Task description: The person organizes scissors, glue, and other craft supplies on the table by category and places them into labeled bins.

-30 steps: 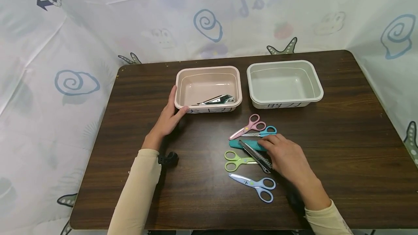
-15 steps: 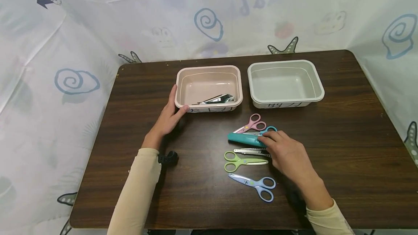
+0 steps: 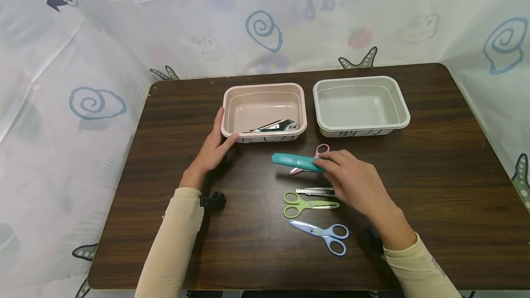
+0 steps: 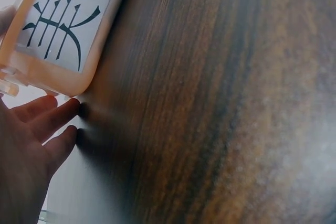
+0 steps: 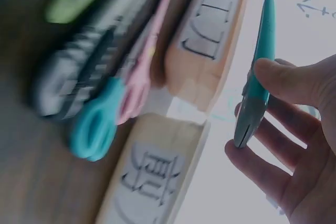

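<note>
My right hand (image 3: 358, 183) pinches a teal utility knife (image 3: 291, 161) between thumb and fingers, raised above the table. In the right wrist view the knife's grey end (image 5: 249, 121) points down toward the fingertips. Partly hidden under it in the head view are pink scissors (image 3: 322, 149). My left hand (image 3: 209, 153) rests against the left front corner of a pink bin (image 3: 265, 88), fingers straight along its side and thumb at the front rim. A utility knife (image 3: 276, 126) lies inside that bin. Blue-handled scissors (image 5: 94, 124) show beside the pink pair in the right wrist view.
A pale grey-green bin (image 3: 362, 130) stands right of the pink one. Nearer me lie a metallic utility knife (image 3: 316, 191), green scissors (image 3: 304, 204) and light blue scissors (image 3: 325, 233). Patterned cloth (image 3: 198, 22) hangs behind the table (image 3: 447, 197).
My right hand has taken up the teal utility knife and carried it up and left, over the pink scissors. The metallic knife settled flat above the green scissors. My left hand stayed put.
</note>
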Motion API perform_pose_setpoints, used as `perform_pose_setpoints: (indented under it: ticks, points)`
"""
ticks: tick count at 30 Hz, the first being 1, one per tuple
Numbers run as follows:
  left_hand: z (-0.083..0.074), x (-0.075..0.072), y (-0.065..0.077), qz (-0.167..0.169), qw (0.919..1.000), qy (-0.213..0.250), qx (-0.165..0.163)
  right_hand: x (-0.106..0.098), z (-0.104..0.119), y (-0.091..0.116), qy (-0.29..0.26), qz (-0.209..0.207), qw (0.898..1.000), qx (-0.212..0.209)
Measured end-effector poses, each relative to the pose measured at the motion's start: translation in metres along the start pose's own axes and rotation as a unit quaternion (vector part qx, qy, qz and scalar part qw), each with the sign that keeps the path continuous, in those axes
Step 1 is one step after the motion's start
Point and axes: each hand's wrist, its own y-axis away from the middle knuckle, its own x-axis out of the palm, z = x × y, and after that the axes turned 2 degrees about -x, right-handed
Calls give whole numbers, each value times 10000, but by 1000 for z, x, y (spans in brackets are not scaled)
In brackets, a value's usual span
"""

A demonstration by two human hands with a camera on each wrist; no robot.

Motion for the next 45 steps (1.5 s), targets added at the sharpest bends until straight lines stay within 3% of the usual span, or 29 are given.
perform_pose_setpoints:
  ticks: [10, 17, 23, 32, 45]
  points:
    - [0, 1, 0, -9, 10000, 44, 7, 12, -5, -62, -20, -130, 9999, -105]
    - [2, 2, -1, 21, 10000, 4, -16, 26, -7, -95, -462, -96, 9989, 85]
    - [2, 0, -1, -5, 10000, 27, -47, 34, -4, -119, -583, 513, 9962, 405]
    - [4, 1, -1, -12, 10000, -19, -48, 51, -6, -139, -848, 955, 9909, 427]
    - [3, 1, 1, -16, 10000, 38, -66, 61, -7, -152, -1105, 1714, 9782, 387]
